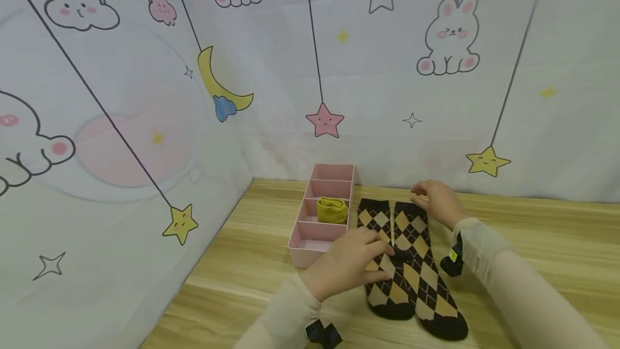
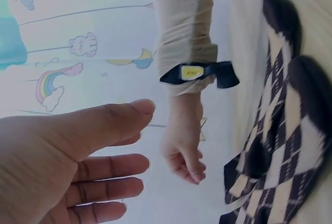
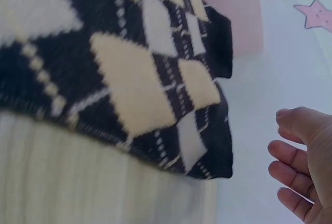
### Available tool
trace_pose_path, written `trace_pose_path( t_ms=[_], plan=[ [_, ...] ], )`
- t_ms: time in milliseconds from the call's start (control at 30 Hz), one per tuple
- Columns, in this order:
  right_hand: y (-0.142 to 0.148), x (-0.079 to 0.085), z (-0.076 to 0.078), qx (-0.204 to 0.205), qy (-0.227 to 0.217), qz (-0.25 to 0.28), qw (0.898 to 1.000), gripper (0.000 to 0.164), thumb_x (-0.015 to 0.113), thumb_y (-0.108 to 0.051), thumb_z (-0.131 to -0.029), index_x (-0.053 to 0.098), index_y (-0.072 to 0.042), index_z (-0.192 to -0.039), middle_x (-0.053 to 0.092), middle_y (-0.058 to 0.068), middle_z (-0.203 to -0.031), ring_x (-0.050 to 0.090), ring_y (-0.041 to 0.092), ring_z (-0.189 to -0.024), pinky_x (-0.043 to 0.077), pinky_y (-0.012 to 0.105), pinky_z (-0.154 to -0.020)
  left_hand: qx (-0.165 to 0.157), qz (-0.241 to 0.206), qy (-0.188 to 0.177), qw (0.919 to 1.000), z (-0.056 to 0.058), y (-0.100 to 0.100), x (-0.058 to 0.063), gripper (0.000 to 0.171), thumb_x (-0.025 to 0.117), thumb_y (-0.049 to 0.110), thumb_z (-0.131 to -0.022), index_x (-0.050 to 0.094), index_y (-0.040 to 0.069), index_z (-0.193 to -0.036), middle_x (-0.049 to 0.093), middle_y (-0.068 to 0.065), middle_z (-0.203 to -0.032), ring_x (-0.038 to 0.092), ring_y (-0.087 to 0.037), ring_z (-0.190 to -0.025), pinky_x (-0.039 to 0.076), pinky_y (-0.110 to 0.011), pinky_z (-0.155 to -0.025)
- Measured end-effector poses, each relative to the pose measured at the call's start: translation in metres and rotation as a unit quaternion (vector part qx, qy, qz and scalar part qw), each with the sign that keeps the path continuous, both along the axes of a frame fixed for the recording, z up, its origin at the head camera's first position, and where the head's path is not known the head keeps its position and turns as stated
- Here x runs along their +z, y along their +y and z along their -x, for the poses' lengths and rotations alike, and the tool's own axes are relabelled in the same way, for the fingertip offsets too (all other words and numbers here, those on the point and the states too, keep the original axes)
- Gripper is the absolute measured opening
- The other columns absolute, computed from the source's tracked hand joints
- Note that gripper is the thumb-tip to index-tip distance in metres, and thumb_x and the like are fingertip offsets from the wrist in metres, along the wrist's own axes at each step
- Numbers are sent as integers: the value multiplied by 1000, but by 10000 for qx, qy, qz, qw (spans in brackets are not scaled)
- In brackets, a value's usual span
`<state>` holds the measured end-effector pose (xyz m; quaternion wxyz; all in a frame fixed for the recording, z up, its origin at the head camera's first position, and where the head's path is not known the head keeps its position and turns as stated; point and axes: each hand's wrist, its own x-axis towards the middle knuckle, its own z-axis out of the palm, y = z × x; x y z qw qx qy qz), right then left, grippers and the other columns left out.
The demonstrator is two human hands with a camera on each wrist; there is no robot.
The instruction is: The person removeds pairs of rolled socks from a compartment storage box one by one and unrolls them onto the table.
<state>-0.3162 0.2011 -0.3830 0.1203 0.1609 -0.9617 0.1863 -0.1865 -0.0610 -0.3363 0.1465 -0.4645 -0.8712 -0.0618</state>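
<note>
Head view: socks (image 1: 419,265) run front-to-back, toes (image 1: 443,327) nearest.

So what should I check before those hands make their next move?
1. Left hand free: ok, holding nothing.
2. Right hand free: ok, holding nothing.
3. Patterned socks laid out lengthwise on the table: ok.
4. Yellow bundle inside the pink box: ok.
5. Nearest compartment fully visible: not ok, left hand hides part.
6. Socks smooth underneath: cannot tell, hidden.
</note>
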Motion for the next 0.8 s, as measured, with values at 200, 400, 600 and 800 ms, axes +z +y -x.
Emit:
trace_pose_path(
  t_ms=[200, 400, 600, 800],
  plan=[
    [-13, 12, -3, 124, 1, -7, 9999, 29, 59, -21, -95, 66, 2, -111, 68, 20, -107, 63, 37, -98, 49, 53, -87, 356, -156, -202, 9990, 7, -15, 8, 37, 78, 39, -78, 66, 19, -107, 62, 4, -96, 56, -12, -91, 46, -22, -81],
    [-26, 20, -1, 331, -65, 91, 9994, 30, 59, -23, -95, 66, 1, -112, 68, 20, -109, 63, 35, -100, 50, 51, -88, 800, -133, -420, 9958, 13, -31, 16, 42, 80, 39, -75, 66, 18, -109, 62, 2, -102, 57, -17, -98, 47, -30, -89],
    [-40, 24, -1, 588, -130, 257, 9979, 30, 59, -23, -95, 65, 0, -114, 68, 18, -109, 63, 34, -101, 50, 51, -89, 1139, -191, -476, 9922, 23, -48, 19, 45, 81, 37, -75, 66, 14, -111, 64, -4, -110, 59, -24, -107, 47, -39, -95],
    [-53, 24, -3, 807, -165, 463, 9955, 29, 59, -22, -95, 66, -1, -114, 67, 17, -111, 62, 33, -102, 50, 49, -89, 1367, -161, -995, 9855, 33, -62, 18, 54, 83, 30, -73, 63, 6, -117, 63, -9, -116, 58, -29, -111, 46, -43, -98]
  ],
)
